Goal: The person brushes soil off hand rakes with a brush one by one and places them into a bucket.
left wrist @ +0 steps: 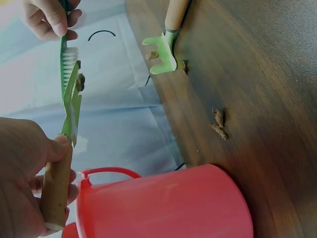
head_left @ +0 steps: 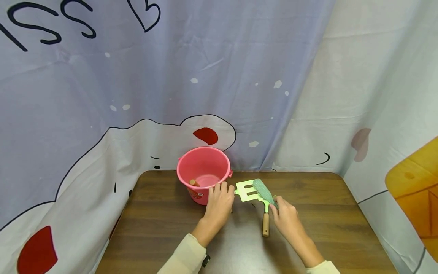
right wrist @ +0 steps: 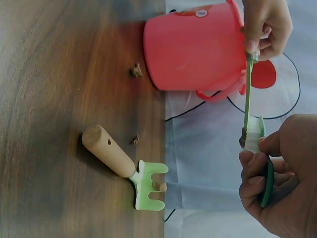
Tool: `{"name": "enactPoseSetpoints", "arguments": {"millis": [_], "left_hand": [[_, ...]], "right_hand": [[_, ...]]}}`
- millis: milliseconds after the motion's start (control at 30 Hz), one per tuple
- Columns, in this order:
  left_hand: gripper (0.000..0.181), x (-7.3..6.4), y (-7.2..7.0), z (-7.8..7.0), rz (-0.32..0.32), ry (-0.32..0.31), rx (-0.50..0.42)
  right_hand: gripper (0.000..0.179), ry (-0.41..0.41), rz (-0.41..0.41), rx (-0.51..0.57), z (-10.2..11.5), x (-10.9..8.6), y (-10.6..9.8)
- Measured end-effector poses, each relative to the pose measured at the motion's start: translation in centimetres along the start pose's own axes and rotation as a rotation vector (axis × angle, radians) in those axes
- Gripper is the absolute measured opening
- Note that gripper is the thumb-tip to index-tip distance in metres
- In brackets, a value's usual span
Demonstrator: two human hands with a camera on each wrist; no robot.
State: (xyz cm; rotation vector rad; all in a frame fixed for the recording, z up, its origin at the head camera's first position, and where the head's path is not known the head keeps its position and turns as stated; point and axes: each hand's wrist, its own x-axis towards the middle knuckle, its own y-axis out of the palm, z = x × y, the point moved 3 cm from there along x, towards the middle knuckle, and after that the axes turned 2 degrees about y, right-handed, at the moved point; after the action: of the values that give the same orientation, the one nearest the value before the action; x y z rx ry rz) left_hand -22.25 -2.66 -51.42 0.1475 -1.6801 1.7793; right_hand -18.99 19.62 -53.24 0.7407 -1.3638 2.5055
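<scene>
My left hand (head_left: 219,203) grips the wooden handle (left wrist: 56,186) of a light-green slotted garden fork (head_left: 244,190), held up beside the pink bucket (head_left: 200,196). My right hand (head_left: 286,217) holds a green brush (head_left: 264,191) across the fork's head. In the left wrist view its white bristles (left wrist: 71,58) are against one face of the fork. Brown clumps (left wrist: 80,82) cling to the other face. Below the hands, a small green hand rake (right wrist: 143,186) with a wooden handle (right wrist: 110,151) lies on the table.
Small brown crumbs (left wrist: 219,124) lie on the wooden table (head_left: 154,228) between bucket and rake. Inside the bucket a round wooden end (head_left: 194,183) shows. A printed curtain (head_left: 239,95) hangs close behind the table's far edge.
</scene>
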Motion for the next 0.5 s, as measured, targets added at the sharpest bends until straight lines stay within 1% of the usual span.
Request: {"name": "enactPoseSetpoints", "arguments": {"millis": [100, 333, 500], "left_hand": [[0.015, 0.0, -0.1, 0.1, -0.005, 0.003, -0.001], [0.017, -0.1, -0.4, 0.6, -0.023, -0.003, -0.006], [0.020, -0.1, -0.5, 0.8, -0.026, -0.003, -0.006]], "right_hand": [[0.020, 0.004, -0.005, 0.001, -0.4, 0.0, 0.0], [0.019, 0.008, -0.059, -0.025, -2.0, 0.1, -0.4], [0.018, 0.026, -0.043, -0.026, -2.6, 0.2, -0.8]]}}
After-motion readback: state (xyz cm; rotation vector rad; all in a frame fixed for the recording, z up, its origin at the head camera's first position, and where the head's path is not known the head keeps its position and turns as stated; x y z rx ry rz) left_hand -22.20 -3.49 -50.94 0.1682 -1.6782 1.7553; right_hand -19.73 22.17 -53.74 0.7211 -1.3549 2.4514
